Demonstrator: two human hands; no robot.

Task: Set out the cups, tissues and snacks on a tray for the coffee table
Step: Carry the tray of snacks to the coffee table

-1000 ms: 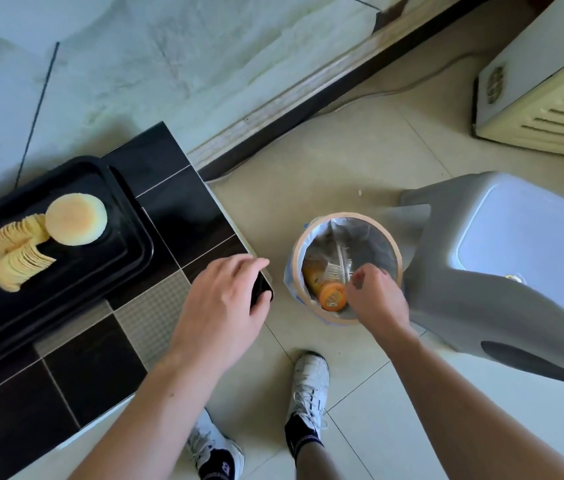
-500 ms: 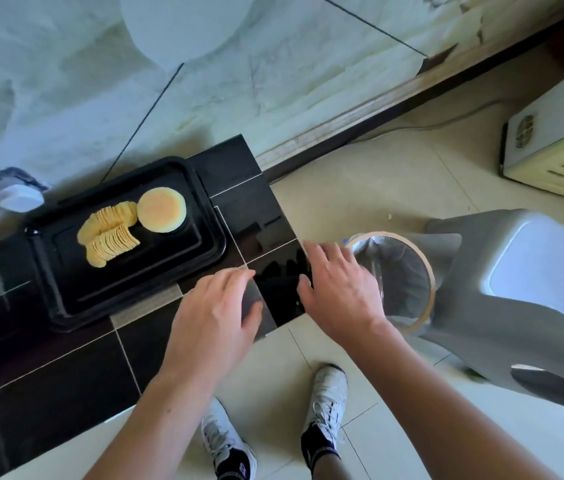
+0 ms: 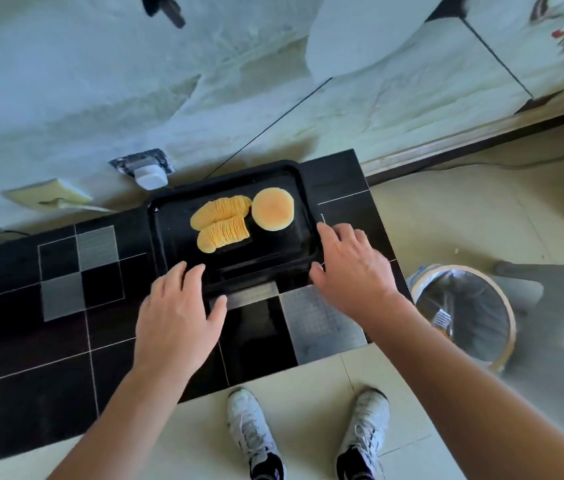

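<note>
Both open, empty hands are flanking the black rectangular plastic tray by the counter's back edge: left hand nearing its front-left corner, right hand touching its right rim.

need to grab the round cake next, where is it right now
In the head view the round cake lies in the far right part of the black tray, just right of the two rows of chips and beyond the right hand.
</note>
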